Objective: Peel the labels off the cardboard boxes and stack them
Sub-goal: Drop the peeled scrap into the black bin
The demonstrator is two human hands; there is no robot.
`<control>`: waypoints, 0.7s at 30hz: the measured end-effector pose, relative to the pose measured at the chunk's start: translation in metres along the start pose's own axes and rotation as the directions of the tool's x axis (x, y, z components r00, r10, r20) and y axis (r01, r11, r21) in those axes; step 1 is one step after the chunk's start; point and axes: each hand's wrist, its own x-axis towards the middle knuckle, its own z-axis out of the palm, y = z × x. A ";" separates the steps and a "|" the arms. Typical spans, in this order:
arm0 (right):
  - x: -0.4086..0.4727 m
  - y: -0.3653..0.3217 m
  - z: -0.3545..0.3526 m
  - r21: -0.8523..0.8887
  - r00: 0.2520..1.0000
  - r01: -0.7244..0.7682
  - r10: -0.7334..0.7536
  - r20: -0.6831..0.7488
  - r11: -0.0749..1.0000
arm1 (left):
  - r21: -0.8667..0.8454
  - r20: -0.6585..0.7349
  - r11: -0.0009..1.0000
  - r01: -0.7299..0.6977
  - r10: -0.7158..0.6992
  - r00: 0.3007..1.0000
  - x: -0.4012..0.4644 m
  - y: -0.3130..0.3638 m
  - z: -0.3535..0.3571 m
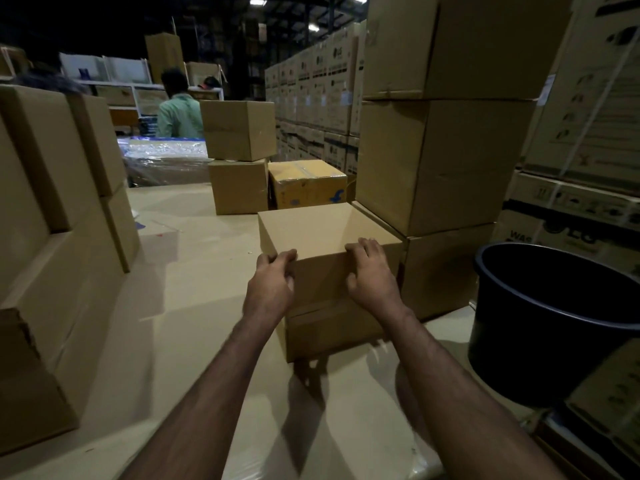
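Hands hold a plain box [325,233] on top of another box [332,332] on the desk [194,306]. The left hand [272,282] and right hand [370,271] curl over its near top edge. This looks like stacking. Next, line it up straight. Far boxes [337,53] say LG.

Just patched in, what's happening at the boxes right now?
A person has both hands on the top cardboard box: the left hand grips its near-left corner, and the right hand curls over its near edge. It sits on a lower box. No label shows on it. A black bucket stands at right.
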 end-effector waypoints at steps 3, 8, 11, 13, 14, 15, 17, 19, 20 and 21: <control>0.006 0.006 -0.002 0.009 1.000 0.001 -0.001 -0.004 1.000 | -0.017 0.031 1.000 -0.024 0.024 0.999 0.000 0.003 0.005; 0.008 0.010 -0.004 0.001 1.000 0.011 -0.011 0.010 1.000 | -0.005 0.049 1.000 -0.021 0.021 0.999 0.003 0.006 0.007; 0.006 0.009 -0.003 -0.003 1.000 0.000 0.000 0.017 1.000 | 0.011 0.084 0.999 -0.037 0.036 0.996 0.002 0.006 0.004; 0.006 0.007 -0.005 -0.025 1.000 -0.004 0.005 0.029 1.000 | -0.001 0.122 0.999 -0.036 0.036 0.992 0.001 0.006 0.002; 0.006 0.007 -0.007 -0.035 0.999 -0.004 0.006 0.045 0.999 | -0.012 0.148 0.999 -0.034 0.035 0.988 0.001 0.006 0.001; 0.006 0.006 -0.009 -0.042 0.998 -0.004 0.007 0.065 0.999 | -0.019 0.172 0.999 -0.033 0.036 0.984 0.000 0.006 0.000; 0.006 0.005 -0.015 -0.053 0.994 -0.002 0.007 0.105 0.999 | -0.015 0.188 0.999 -0.039 0.041 0.981 0.001 0.007 -0.006; 0.003 0.002 -0.019 -0.052 0.997 0.008 -0.004 0.077 0.999 | -0.013 0.154 0.998 -0.054 0.056 0.987 0.001 0.008 -0.015; 0.000 0.000 -0.019 -0.045 1.000 0.020 -0.019 0.024 0.999 | -0.028 0.125 0.998 -0.064 0.067 0.990 0.000 0.008 -0.020; -0.005 -0.004 -0.018 -0.033 0.998 0.040 -0.041 -0.039 0.999 | -0.050 0.095 0.996 -0.075 0.080 0.992 -0.002 0.006 -0.025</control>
